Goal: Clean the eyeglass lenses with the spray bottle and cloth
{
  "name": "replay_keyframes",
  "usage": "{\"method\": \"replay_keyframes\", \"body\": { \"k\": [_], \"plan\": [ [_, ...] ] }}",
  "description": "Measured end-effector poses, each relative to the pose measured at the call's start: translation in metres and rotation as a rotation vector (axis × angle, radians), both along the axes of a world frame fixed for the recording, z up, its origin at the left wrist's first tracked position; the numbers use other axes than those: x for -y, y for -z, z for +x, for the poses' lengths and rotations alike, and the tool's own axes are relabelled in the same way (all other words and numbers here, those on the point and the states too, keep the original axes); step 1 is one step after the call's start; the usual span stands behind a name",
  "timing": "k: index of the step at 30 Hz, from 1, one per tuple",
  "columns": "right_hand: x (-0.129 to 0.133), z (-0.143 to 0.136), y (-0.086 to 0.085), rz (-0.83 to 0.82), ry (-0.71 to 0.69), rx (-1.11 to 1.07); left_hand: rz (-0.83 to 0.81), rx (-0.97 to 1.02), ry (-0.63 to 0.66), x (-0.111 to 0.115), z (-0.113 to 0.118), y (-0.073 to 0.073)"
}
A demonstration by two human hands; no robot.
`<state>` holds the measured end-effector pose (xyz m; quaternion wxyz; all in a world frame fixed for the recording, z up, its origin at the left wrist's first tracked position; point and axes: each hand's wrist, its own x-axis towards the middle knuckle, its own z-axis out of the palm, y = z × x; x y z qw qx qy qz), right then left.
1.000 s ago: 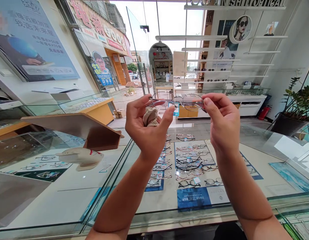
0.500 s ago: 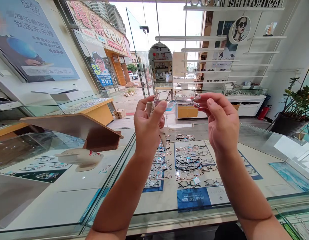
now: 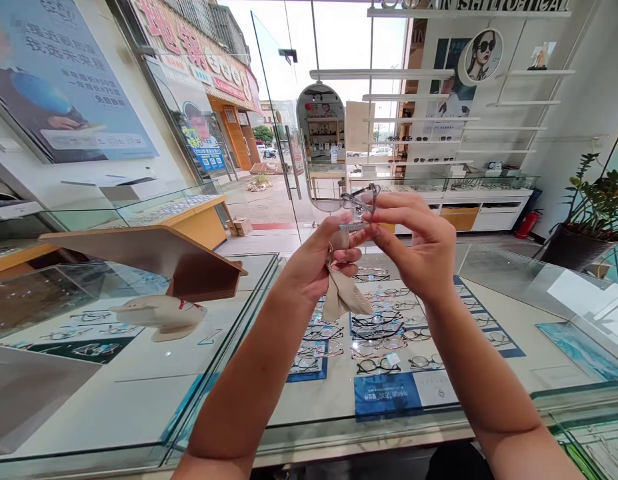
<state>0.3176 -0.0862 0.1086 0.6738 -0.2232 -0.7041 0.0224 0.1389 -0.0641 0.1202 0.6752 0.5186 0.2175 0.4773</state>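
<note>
A pair of thin-framed eyeglasses (image 3: 373,195) is held up above the counter, turned edge-on, with my right hand (image 3: 421,243) pinching it from the right. My left hand (image 3: 321,257) is closed round a beige cleaning cloth (image 3: 345,299), whose loose end hangs below the fingers. The left thumb and fingertips come up against the lower left part of the eyeglasses; their exact grip is partly hidden. Below both hands, several eyeglass frames (image 3: 377,327) lie in rows inside the glass display case (image 3: 333,427).
On the left stand a brown wooden stand (image 3: 153,250) and a pale dolphin-shaped object (image 3: 159,313) on the glass top. A blue and white card (image 3: 389,397) lies near the case's front. Farther back are an arched mirror (image 3: 321,143) and a potted plant (image 3: 583,220).
The eyeglasses turned from facing forward to edge-on. My right hand moved left and my hands came together. The cloth now hangs lower and more openly from my left hand.
</note>
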Motion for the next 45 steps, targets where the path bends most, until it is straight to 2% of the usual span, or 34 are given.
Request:
{"method": "replay_keyframes", "body": {
  "k": [7,9,14,17,20,24,27,29,32,36,45],
  "plan": [
    [0.007,0.003,-0.002,0.001,-0.003,0.069,-0.021,-0.059,0.073,0.002,-0.001,0.001],
    [0.009,0.003,-0.002,0.003,0.020,0.053,0.016,-0.099,0.023,0.002,0.001,0.005],
    [0.002,0.015,0.004,-0.028,0.100,0.013,0.138,-0.233,-0.226,-0.007,-0.007,0.024],
    [-0.013,0.029,0.024,-0.066,0.111,0.044,0.204,-0.276,-0.395,-0.019,-0.027,0.044],
    [-0.034,0.042,0.056,-0.169,0.108,0.094,0.290,-0.291,-0.596,-0.031,-0.048,0.071],
    [-0.063,0.052,0.099,-0.382,0.205,0.251,0.332,-0.425,-0.838,-0.045,-0.066,0.110],
    [-0.080,0.058,0.122,-0.544,0.275,0.460,0.408,-0.568,-0.924,-0.051,-0.070,0.132],
    [-0.089,0.060,0.133,-0.606,0.343,0.625,0.480,-0.641,-0.940,-0.052,-0.070,0.140],
    [-0.101,0.061,0.145,-0.623,0.431,0.871,0.519,-0.694,-0.936,-0.051,-0.069,0.146],
    [-0.109,0.056,0.154,-0.594,0.463,1.080,0.531,-0.742,-0.927,-0.049,-0.066,0.148],
    [-0.109,0.046,0.160,-0.594,0.479,1.213,0.526,-0.758,-0.928,-0.048,-0.063,0.149]
  ]
}}
